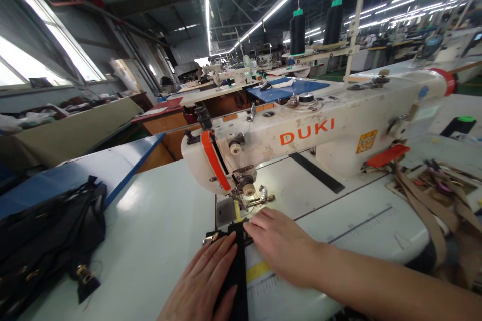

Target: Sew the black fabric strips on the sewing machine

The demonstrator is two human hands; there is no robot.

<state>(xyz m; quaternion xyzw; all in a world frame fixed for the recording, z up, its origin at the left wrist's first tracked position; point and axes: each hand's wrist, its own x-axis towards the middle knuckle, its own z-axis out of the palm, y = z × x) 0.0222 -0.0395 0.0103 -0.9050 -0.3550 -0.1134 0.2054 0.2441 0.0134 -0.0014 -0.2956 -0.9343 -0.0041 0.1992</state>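
Note:
A black fabric strap (pixel 238 281) runs toward the presser foot (pixel 256 199) of a white sewing machine (pixel 271 135). My left hand (pixel 211 273) lies flat on the strap, fingers stretched forward and thumb apart. Beside its fingertips a small gold-coloured metal clasp (pixel 210 238) shows at the strap's left edge. My right hand (pixel 280 241) is closed, its fingertips pinching the right edge of the strap just in front of the foot. The strap's near end runs out of the picture at the bottom.
Black pieces with gold metal fittings (pixel 52 241) lie heaped at the left. A blue board (pixel 124 158) stands behind them. Tan straps (pixel 425 210) and small tools fill a tray area at the right. Black thread cones (pixel 297 32) rise behind the machine.

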